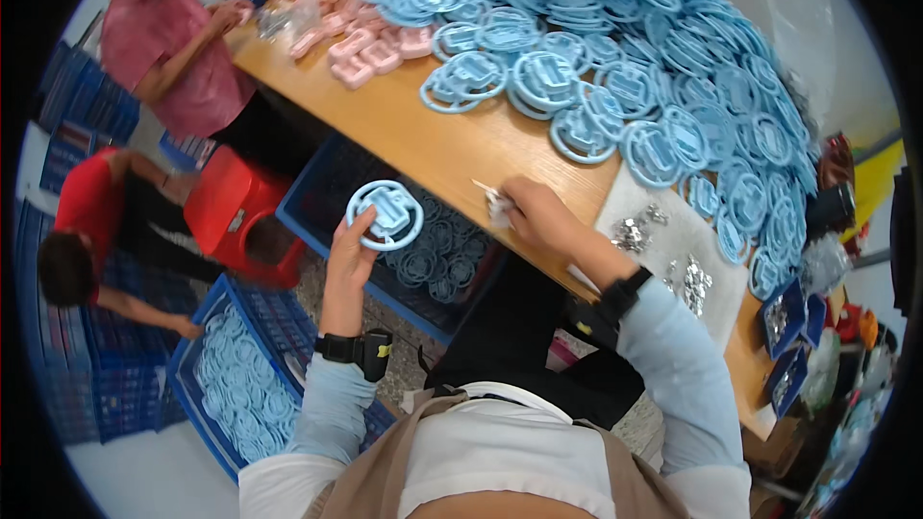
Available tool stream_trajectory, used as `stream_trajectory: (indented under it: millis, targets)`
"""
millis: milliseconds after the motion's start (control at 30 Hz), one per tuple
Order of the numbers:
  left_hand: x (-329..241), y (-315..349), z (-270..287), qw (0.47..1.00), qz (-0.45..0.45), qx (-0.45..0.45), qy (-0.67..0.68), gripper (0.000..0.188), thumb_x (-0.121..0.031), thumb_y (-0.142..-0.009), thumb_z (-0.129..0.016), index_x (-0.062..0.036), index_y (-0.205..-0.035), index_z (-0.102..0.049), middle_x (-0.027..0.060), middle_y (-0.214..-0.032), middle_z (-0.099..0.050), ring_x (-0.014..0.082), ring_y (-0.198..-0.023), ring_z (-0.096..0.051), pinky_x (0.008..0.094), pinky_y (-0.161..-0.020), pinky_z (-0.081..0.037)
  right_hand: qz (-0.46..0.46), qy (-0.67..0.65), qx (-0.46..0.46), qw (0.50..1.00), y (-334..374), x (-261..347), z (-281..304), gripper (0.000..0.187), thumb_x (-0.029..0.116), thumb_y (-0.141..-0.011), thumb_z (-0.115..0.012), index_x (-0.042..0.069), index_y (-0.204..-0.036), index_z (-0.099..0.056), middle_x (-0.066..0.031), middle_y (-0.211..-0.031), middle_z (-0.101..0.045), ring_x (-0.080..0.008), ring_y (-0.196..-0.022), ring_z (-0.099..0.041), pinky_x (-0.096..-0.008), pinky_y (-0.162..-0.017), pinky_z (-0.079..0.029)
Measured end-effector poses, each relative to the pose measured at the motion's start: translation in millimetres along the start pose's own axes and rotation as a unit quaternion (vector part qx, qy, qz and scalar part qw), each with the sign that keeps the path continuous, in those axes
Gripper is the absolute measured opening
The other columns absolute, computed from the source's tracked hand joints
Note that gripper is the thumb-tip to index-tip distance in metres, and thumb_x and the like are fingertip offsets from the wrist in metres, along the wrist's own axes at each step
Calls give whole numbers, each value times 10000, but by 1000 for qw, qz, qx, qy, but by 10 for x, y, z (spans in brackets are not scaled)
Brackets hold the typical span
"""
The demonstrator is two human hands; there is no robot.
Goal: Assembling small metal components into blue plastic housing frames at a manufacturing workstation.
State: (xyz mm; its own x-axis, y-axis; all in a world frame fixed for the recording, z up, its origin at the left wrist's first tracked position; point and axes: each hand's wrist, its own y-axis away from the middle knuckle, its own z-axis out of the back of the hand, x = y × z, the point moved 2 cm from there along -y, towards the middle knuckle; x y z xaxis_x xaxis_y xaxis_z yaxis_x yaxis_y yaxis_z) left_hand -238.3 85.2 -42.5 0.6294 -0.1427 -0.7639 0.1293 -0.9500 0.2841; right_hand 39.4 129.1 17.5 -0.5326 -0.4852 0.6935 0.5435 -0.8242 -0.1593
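Note:
A light-blue round plastic part, a ring with a block-shaped middle, is held up over a blue crate by my left hand. The fingers are closed on its near left side. Over the table's front edge, my right hand is closed on a small crumpled white piece, from which a thin pale tip sticks out. Its exact kind does not show. A large heap of the same blue parts covers the far right of the table.
Small shiny metal pieces lie on a white mat at right. Pink plastic parts sit on the wooden table. Below are a dark blue crate and another filled crate. Two people work at left, beside a red stool.

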Motion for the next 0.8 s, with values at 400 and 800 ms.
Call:
stream_trajectory:
  millis: [400,800]
  targets:
    - [614,465,-31,997,73,-21,32,246,-184,-805,-610,-49,-1009,-585,49,-880,-642,128,-769,-632,260,-679,-517,-244,99,-450,854,2858,58,1472,364,310,-758,-694,-38,-795,-594,-121,-708,-599,-186,-558,-496,-334,-501,-436]
    - [860,748,-59,996,84,-12,5,261,-206,-817,-625,-36,-1013,-594,62,-912,-642,138,-813,-629,264,-716,-510,-382,338,-541,668,4662,-489,1595,359,310,-728,-701,-33,-714,-594,-134,-652,-576,-234,-569,-519,-354,-526,-437]
